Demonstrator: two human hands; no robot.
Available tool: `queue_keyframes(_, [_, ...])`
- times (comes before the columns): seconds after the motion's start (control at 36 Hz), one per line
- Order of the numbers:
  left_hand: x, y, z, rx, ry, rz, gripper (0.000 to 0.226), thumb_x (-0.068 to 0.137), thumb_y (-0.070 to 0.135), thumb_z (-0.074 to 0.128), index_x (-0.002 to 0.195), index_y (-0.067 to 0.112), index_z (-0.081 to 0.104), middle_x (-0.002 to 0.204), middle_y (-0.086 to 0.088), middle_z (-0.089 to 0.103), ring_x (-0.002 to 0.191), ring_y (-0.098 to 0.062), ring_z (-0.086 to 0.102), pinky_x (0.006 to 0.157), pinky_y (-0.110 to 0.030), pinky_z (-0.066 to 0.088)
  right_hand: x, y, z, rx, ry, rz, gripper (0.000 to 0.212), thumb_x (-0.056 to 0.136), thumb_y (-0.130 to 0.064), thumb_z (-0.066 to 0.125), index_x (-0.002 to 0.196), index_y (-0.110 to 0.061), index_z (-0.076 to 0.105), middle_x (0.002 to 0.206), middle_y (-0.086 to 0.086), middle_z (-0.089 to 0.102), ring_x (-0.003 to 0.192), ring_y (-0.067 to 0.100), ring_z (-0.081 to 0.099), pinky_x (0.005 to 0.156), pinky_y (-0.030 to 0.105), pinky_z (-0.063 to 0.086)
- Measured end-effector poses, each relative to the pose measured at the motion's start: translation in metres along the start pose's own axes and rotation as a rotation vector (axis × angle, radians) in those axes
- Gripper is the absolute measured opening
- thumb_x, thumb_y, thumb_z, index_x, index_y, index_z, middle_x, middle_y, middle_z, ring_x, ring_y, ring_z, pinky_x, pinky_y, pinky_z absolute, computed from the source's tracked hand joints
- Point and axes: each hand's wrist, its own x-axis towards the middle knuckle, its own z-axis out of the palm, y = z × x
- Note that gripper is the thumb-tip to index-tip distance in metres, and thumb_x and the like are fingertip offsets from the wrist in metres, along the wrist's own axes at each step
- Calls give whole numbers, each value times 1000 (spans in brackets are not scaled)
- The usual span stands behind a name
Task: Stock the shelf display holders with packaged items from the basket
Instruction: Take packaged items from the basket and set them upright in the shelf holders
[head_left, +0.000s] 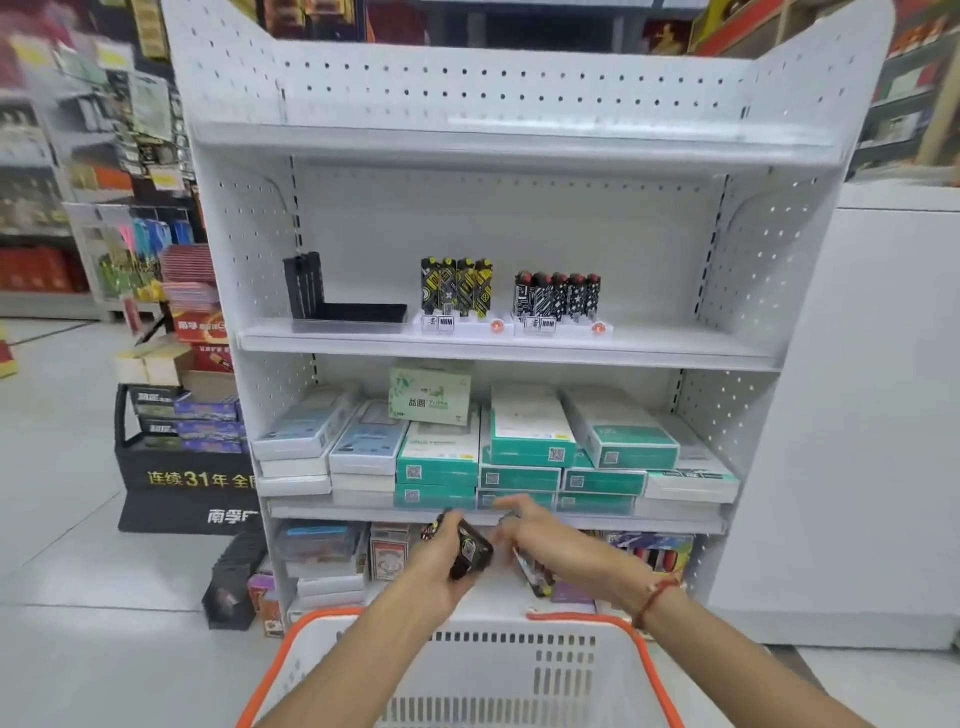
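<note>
Packaged items (467, 548) in left hand (441, 566), white pegboard shelf (509, 343) — shop aisle

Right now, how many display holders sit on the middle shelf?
3, in one row. An empty black holder stands at the left, a white holder with yellow-patterned items in the middle, and a white holder with black-and-white items at the right. None looks hidden.

Middle shelf (509, 345): free right end; black holder (332, 299) blocks left.
</note>
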Motion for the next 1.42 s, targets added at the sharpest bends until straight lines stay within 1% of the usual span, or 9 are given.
queue_keyframes(0.11, [2,20,-2,39,-74,49,44,91,29,61,121,-1,49,112,-28,64,90,-29,60,65,-30,49,6,-9,-24,559,-61,39,43,94,7,43,136,2,33,119,19,63,88,19,64,62,21,51])
queue_keyframes(0.19, [-2,34,2,42,-155,102,37,94,27,56,112,-4,53,83,-20,70,80,-27,61,56,-26,54,3,-9,-38,689,-140,-15,30,95,3,45,123,11,49,120,17,65,106,23,65,80,24,56])
queue_keyframes(0.25, [-8,45,6,87,-162,171,25,93,24,57,100,-1,56,64,-11,66,67,-21,58,46,-21,52,0,-8,-46,608,-104,-78,24,96,-6,49,115,4,58,117,10,68,105,19,66,78,22,55])
queue_keyframes(0.33, [-10,55,8,198,-159,275,27,91,26,62,103,2,60,79,-15,67,68,-23,62,54,-25,53,-7,-12,-53,442,38,-142,25,95,-24,55,112,-9,64,97,5,74,80,15,70,72,21,54])
queue_keyframes(0.47, [-19,74,20,230,-229,412,25,91,31,60,106,12,56,83,-8,63,75,-18,61,62,-26,50,-9,-27,-67,198,358,-160,26,99,-33,44,97,-14,63,62,0,52,40,6,39,47,16,35])
queue_keyframes(0.69, [-37,118,55,105,-263,668,23,92,34,58,106,17,56,74,-1,61,70,-16,60,59,-25,49,-18,-70,-101,125,421,-259,19,100,-17,42,119,-17,46,74,3,62,54,12,52,51,21,42])
queue_keyframes(1.03, [-15,177,6,93,-52,763,29,87,41,63,107,23,55,106,-8,65,101,-27,64,94,-45,50,74,-180,-126,-574,665,-587,25,84,-28,70,108,-20,65,99,3,69,86,19,66,82,35,55])
queue_keyframes(1.22, [-9,181,-12,28,-74,706,31,90,34,60,113,14,57,91,-7,67,85,-23,69,60,-26,48,120,-198,-118,-785,638,-615,20,76,-33,77,85,-22,64,83,0,66,78,18,61,73,33,53])
queue_keyframes(1.42, [-12,178,-12,43,-101,681,32,89,36,61,112,13,55,83,-5,67,80,-21,66,68,-32,52,118,-208,-117,-912,490,-627,22,78,-27,76,96,-15,75,89,0,72,70,9,58,69,23,49])
